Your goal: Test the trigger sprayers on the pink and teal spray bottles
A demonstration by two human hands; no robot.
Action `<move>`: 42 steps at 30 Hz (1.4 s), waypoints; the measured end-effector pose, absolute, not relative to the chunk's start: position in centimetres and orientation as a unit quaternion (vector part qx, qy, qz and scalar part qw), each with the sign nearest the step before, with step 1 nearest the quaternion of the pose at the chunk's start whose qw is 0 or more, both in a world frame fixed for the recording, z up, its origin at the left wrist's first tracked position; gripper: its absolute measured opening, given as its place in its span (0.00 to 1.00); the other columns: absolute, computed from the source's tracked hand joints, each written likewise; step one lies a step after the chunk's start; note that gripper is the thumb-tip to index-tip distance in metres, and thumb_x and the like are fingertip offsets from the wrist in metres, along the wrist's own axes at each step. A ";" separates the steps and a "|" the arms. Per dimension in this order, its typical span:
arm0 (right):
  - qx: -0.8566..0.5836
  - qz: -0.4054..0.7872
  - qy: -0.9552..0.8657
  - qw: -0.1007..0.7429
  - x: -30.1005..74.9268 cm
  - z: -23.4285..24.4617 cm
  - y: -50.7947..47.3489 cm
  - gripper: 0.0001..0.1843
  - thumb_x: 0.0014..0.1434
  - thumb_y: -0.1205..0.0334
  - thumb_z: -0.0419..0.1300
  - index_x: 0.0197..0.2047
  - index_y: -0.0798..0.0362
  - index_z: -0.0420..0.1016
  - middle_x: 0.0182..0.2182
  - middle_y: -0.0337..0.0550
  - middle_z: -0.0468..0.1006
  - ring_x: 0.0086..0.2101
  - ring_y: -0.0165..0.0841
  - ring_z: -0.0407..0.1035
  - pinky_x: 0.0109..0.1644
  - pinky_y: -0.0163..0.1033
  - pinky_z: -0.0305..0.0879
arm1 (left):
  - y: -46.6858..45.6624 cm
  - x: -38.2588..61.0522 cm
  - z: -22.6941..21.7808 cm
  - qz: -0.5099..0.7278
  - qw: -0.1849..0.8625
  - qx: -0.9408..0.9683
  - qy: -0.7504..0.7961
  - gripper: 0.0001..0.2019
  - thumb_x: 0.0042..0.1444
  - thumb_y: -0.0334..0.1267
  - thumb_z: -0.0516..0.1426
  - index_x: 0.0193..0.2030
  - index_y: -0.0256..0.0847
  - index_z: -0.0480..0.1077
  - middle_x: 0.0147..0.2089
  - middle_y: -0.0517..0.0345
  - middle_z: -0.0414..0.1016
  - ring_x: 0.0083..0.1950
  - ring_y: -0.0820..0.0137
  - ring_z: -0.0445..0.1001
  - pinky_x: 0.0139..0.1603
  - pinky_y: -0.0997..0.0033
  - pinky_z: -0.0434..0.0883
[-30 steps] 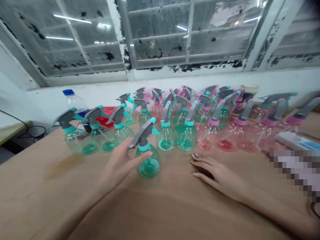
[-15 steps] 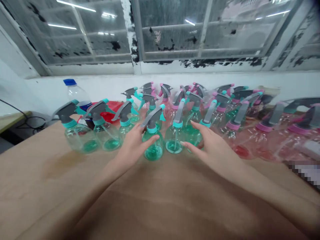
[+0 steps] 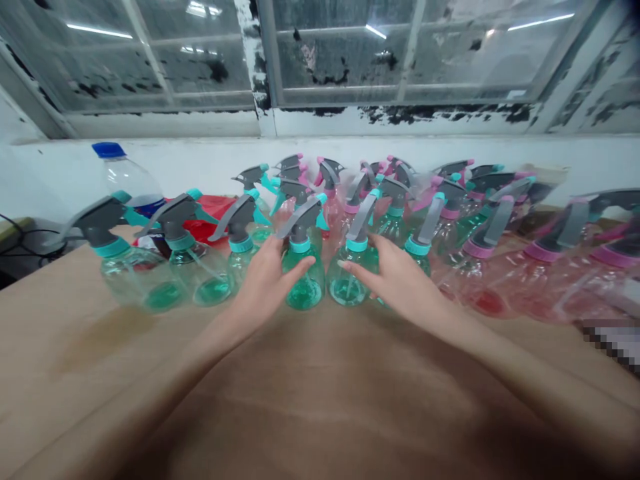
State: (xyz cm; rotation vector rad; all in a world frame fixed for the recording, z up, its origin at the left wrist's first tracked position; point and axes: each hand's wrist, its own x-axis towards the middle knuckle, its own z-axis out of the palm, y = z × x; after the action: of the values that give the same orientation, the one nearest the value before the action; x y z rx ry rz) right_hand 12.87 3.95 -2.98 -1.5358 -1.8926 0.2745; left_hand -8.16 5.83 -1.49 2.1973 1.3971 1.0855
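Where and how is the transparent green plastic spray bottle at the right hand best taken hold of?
I would grip the bottle by its rounded shoulder, just below the turquoise plastic collar, coming from the right with the right hand. It stands upright and widens downward, which should resist slipping; another green plastic spray bottle stands close on its left.

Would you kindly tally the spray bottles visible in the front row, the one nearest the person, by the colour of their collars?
Bottles with teal collars: 6
Bottles with pink collars: 3
Total in view: 9
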 end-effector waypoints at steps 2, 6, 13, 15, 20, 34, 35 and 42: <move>-0.588 0.106 -0.733 0.326 12.8 -3.0 4.0 0.25 0.64 0.45 0.54 0.55 0.55 0.67 0.46 0.56 0.76 0.47 0.52 0.74 0.44 0.54 0.71 | 5.4 -8.1 -1.4 0.378 0.150 0.779 0.478 0.19 0.62 0.45 0.55 0.58 0.45 0.65 0.59 0.50 0.72 0.59 0.56 0.70 0.62 0.50 0.64; -0.588 0.111 -0.741 0.304 13.0 -2.8 3.6 0.21 0.66 0.45 0.51 0.48 0.55 0.67 0.43 0.55 0.75 0.44 0.50 0.75 0.41 0.50 0.71 | 3.3 -8.5 -1.7 0.380 0.090 0.783 0.484 0.25 0.66 0.45 0.49 0.68 0.43 0.54 0.70 0.47 0.59 0.71 0.58 0.55 0.69 0.51 0.55; -0.574 0.108 -0.765 0.271 13.1 -2.1 2.5 0.22 0.67 0.45 0.50 0.49 0.56 0.67 0.43 0.57 0.75 0.45 0.50 0.74 0.43 0.50 0.71 | -1.2 -11.2 -2.9 0.338 0.128 0.738 0.570 0.30 0.62 0.48 0.52 0.69 0.44 0.54 0.70 0.46 0.57 0.70 0.52 0.58 0.67 0.44 0.58; -0.579 0.086 -0.767 0.263 13.0 -2.1 1.9 0.24 0.66 0.44 0.50 0.51 0.57 0.67 0.42 0.57 0.76 0.45 0.50 0.74 0.44 0.51 0.71 | -2.2 -11.6 -3.0 0.337 0.136 0.733 0.574 0.28 0.61 0.47 0.53 0.67 0.45 0.56 0.69 0.45 0.60 0.69 0.52 0.60 0.66 0.43 0.59; -0.560 0.074 -0.778 0.275 12.8 -2.7 -1.0 0.33 0.64 0.39 0.50 0.60 0.57 0.62 0.48 0.59 0.75 0.44 0.52 0.74 0.40 0.52 0.72 | -4.4 -10.5 -2.8 0.389 0.246 0.725 0.512 0.21 0.63 0.45 0.53 0.61 0.47 0.61 0.65 0.50 0.67 0.67 0.59 0.65 0.67 0.49 0.62; -0.478 0.125 -0.819 0.291 16.1 -3.5 -9.2 0.30 0.57 0.37 0.58 0.52 0.51 0.65 0.45 0.49 0.73 0.34 0.41 0.75 0.32 0.45 0.70 | -5.8 0.6 0.0 0.348 0.365 0.786 0.358 0.23 0.60 0.42 0.57 0.60 0.47 0.58 0.56 0.52 0.71 0.54 0.61 0.75 0.57 0.57 0.71; -0.476 0.120 -0.819 0.297 16.4 -3.6 -9.1 0.31 0.57 0.36 0.57 0.52 0.52 0.66 0.45 0.49 0.73 0.35 0.42 0.75 0.33 0.46 0.71 | -5.7 1.1 -0.2 0.356 0.375 0.783 0.346 0.19 0.60 0.41 0.56 0.58 0.45 0.60 0.54 0.52 0.72 0.52 0.62 0.75 0.56 0.58 0.72; -0.444 0.092 -0.841 0.294 19.5 -6.2 -7.3 0.38 0.54 0.33 0.59 0.55 0.55 0.66 0.51 0.57 0.73 0.49 0.50 0.71 0.49 0.57 0.70 | -4.2 2.8 -0.7 0.410 0.342 0.781 0.326 0.14 0.54 0.32 0.52 0.48 0.42 0.66 0.44 0.55 0.74 0.43 0.65 0.75 0.49 0.62 0.73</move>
State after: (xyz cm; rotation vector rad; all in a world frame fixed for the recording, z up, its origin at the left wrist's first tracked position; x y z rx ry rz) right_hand 19.52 -7.27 -6.23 -1.1832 -2.2389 0.2448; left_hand 2.77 -4.19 -0.72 2.0300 0.8473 1.0653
